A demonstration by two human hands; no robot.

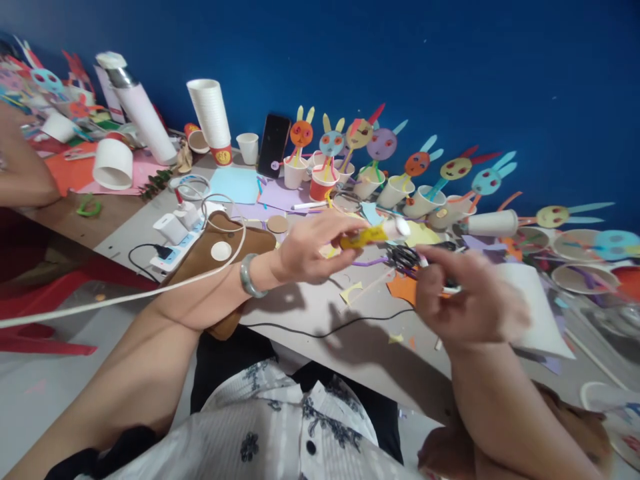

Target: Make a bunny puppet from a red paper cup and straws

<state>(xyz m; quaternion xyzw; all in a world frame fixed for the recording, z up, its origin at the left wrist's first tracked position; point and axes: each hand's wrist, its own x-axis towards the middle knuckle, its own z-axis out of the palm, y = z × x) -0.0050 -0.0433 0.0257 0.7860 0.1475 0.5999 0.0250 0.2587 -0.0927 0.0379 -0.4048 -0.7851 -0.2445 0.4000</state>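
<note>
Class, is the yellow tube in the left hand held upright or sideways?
Sideways: the yellow tube points rightward from the left hand, white end outermost.

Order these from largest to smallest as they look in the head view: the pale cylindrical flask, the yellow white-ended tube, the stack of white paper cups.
1. Pale cylindrical flask
2. Stack of white paper cups
3. Yellow white-ended tube, partly covered

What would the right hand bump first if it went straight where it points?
Probably the black cable bundle, just past the right hand; depth is unclear, so it could instead meet the yellow tube in the left hand.
</note>
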